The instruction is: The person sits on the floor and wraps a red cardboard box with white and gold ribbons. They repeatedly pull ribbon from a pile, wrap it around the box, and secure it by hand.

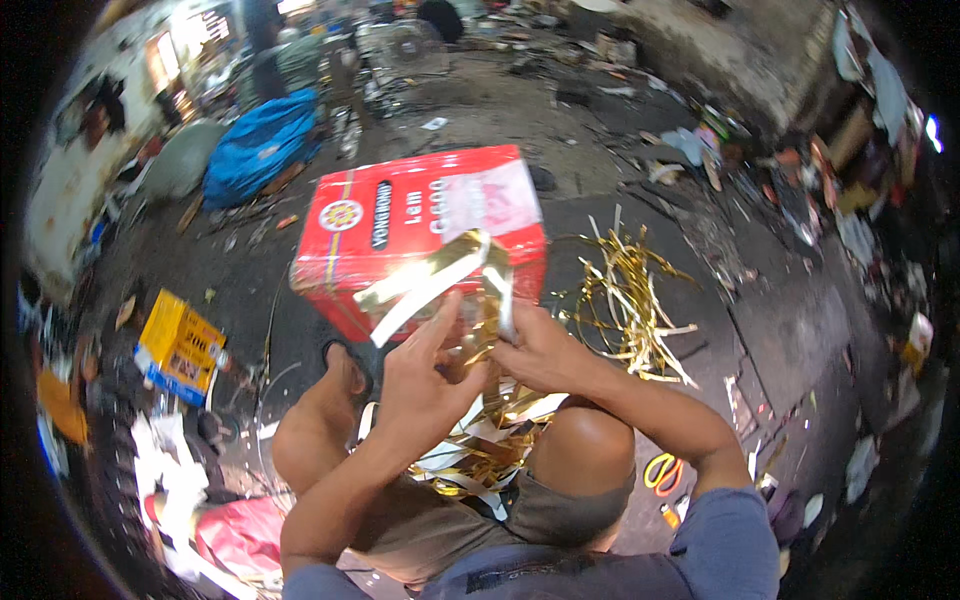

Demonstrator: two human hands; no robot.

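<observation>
Blue-grey cloth sleeve (725,535), nearest the camera in the head view, seen at the lower edge with brown-grey shorts (430,525) and two bent bare knees.

Left hand (425,375): partly open, fingers raised and curved, thumb brought in toward the strip. Contact is suggested, but because of blur it cannot be told whether anything is gripped.

Right hand (540,350): curled nearly closed, the strip apparently pinched between thumb and fingers.

Shiny gold-and-white foil strip (488,275): held up between the hands in front of the box, bent over at the top, one length slanted down to the left.

Loose heap of gold and white foil strips (475,460): gathered between the knees, below the hands.

Large red carton with printed panels (365,255): placed on the dark floor beyond the hands.

Tangled bunch of thin gold strips (630,300): laid on the floor to the right of the carton.

Orange-handled scissors (663,474): left on the floor beside the right knee, untouched.

Step in hand, as judged: a strip is being folded or aligned by the fingers. Next move, as judged: a firm pinch at the bend is called for, with the loose lengths kept untangled.
</observation>
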